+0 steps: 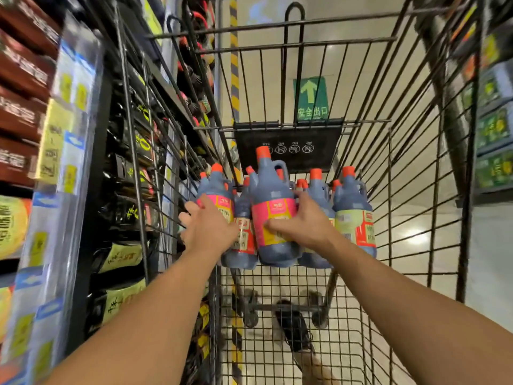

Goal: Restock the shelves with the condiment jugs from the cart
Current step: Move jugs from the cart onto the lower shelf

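While both arms are stretched forward into the wire shopping cart, a cluster of condiment jugs is seen standing upright at its far end, just below a black plaque fixed to the far wall. Each jug is filled with dark liquid, capped in orange and wrapped with a pink, yellow and red label. The central jug is grasped by the right grip: the fingers are curled round its right side and the thumb is laid across the label. Its cap is seen higher than those of its neighbours, though whether it is lifted off the cart base cannot be told. The left jug is grasped by the left grip, with the fingers wrapped round its left side, beside the cart's left wall, and the thumb set on the pink label. Shelves packed with dark pouches bearing yellow-green labels are seen close against the cart on the left. More shelving is seen on the right. A green exit sign with an arrow is stuck to the floor beyond the cart, and a dark shoe is visible through the cart's mesh base.
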`<act>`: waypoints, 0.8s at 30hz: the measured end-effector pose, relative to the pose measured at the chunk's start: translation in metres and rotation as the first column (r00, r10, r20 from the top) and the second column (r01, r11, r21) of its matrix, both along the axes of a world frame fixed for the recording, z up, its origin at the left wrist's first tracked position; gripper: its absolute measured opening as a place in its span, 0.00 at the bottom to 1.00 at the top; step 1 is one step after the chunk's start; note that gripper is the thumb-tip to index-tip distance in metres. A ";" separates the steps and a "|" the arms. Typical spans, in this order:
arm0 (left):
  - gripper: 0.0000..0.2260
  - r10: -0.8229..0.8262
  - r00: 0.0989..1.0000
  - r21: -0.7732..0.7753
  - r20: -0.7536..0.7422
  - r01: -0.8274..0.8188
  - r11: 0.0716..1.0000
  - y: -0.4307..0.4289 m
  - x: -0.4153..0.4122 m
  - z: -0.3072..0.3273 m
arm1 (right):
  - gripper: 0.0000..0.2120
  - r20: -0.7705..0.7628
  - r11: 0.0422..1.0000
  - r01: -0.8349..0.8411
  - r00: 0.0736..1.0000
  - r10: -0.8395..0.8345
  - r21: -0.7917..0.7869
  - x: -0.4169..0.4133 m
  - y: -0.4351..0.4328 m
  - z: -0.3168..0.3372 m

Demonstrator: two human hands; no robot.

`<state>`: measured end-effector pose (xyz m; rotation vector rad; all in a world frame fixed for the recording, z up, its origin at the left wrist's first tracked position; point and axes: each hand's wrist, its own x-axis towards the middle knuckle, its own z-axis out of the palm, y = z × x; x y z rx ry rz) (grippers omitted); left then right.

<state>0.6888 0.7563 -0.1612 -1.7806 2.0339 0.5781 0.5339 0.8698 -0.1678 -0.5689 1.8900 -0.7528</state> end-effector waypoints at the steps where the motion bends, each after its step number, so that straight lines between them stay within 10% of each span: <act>1: 0.42 0.020 0.999 -0.015 0.031 -0.020 1.000 0.002 -0.005 -0.002 | 0.31 -0.001 1.000 0.023 1.000 -0.023 -0.015 -0.005 0.008 0.004; 5: 0.54 0.058 0.986 -0.103 0.158 -0.042 0.994 0.005 -0.018 -0.013 | 0.35 -0.030 0.993 0.100 0.994 -0.102 -0.067 -0.021 0.031 0.008; 12: 0.48 0.220 0.973 -0.074 0.075 -0.214 0.974 -0.002 -0.019 -0.008 | 0.50 -0.001 0.978 0.171 0.985 -0.172 -0.122 -0.032 0.053 0.013; 18: 0.41 0.238 0.940 0.008 -0.243 -0.244 0.970 0.015 -0.006 0.029 | 0.45 0.063 0.971 0.187 0.982 -0.179 -0.149 -0.027 0.064 0.030; 24: 0.37 0.305 0.705 0.105 -0.641 -0.313 0.944 0.060 0.011 0.082 | 0.39 0.004 0.964 0.149 0.988 -0.152 -0.219 -0.015 0.081 0.058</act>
